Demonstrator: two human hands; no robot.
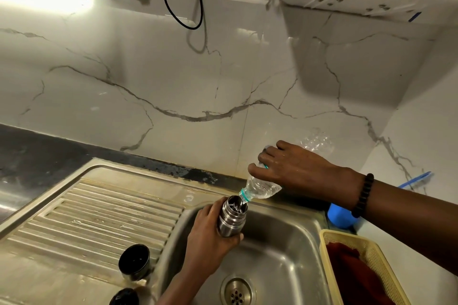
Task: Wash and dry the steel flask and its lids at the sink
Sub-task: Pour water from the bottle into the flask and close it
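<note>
My left hand (210, 238) grips the steel flask (231, 216) upright over the sink basin (280, 252), its mouth open. My right hand (287, 168) holds a clear plastic bottle (262, 187) tilted neck-down, its teal-ringed mouth at the flask's opening, water running in. Two black lids lie on the ribbed drainboard (94, 213) to the left: a cup-like lid (134, 262) beside the basin edge and a second lid (124, 297) at the frame's bottom, partly cut off.
A yellow plastic basket (371, 257) with a dark red cloth (352, 277) sits right of the sink. A blue object (339, 218) stands behind it under my right forearm. The drain (236, 292) is at the basin's bottom. Black cables (198, 7) hang on the marble wall above.
</note>
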